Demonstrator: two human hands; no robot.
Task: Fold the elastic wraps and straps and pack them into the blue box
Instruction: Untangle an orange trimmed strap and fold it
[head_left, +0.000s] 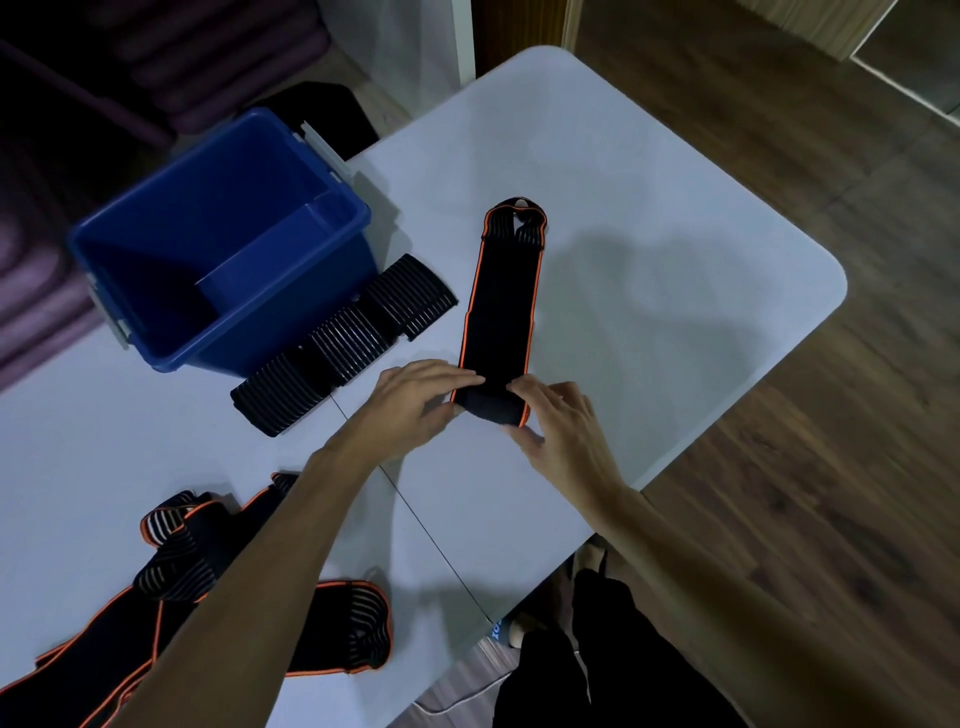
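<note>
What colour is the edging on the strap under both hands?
Orange, on a black strap; the head view shows it.

— Any writing you can read from up here?
— Only a scrap of pale letters on the blue shoe (496, 630) by my foot; too small to read.
</note>
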